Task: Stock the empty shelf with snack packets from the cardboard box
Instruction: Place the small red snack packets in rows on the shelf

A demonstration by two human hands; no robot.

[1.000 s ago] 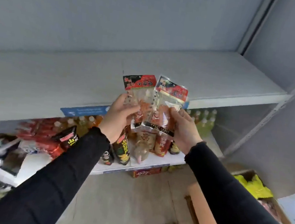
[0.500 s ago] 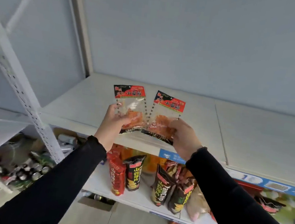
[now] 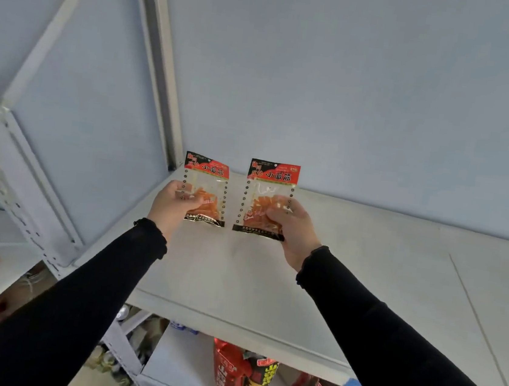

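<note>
I had one snack packet per hand, both upright, long axis vertical, red headers up. My left hand pinched the left packet by its left edge; my right hand gripped the right packet low on its right side. Both hung over the empty shelf, near its back-left corner. Left packet was nearer the corner, so I judged it should go down first.
</note>
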